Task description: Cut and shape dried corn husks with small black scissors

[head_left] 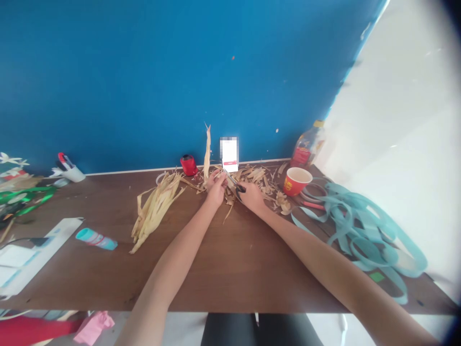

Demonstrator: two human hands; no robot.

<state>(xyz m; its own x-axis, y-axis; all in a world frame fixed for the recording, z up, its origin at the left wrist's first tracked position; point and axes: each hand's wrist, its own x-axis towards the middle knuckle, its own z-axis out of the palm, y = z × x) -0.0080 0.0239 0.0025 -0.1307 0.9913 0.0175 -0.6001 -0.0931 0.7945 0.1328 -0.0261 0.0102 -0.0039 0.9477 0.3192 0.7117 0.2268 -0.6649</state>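
My left hand point(216, 187) is closed on a dry corn husk point(207, 151), whose long pale strip stands up above the fingers toward the blue wall. My right hand point(252, 196) grips scissors point(238, 186) by their black handles. The blades point up and left, close to the left fingertips; whether they touch the husk I cannot make out. Cut husk scraps point(257, 178) lie heaped around and behind both hands. A bundle of dry corn husks point(156, 209) rests on the table to the left of my left hand.
Behind my hands a lit phone point(229, 156) leans on the wall, with a red round object point(188, 165) left of it. At right stand a red paper cup point(297, 181), a bottle point(307, 146) and tangled teal ribbon point(370, 230). A blue tube point(96, 239) lies left.
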